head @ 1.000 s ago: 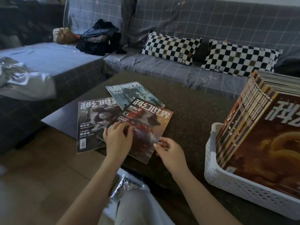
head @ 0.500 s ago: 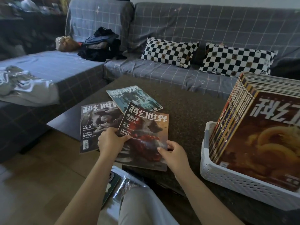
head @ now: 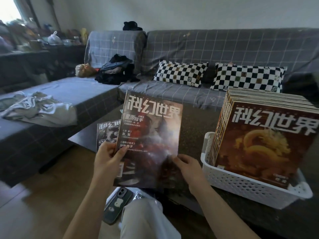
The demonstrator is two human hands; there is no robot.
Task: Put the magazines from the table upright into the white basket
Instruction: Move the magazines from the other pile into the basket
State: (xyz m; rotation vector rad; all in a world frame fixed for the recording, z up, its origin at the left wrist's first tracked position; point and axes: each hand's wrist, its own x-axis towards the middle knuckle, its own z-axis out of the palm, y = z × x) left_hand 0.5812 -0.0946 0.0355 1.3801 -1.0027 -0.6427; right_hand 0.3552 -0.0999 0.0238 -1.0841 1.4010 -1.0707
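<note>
Red-toned cover art faces the camera on the magazine held upright above the dark surface. The left hand grips its lower left edge, thumb across the cover and fingers curled behind. The right hand holds the lower right corner, fingers curled onto the edge. Another magazine lies flat on the surface behind it, partly hidden. At the right, the white basket stands on the surface, packed with upright magazines leaning back. A phone lies below, beside the person's knee.
</note>
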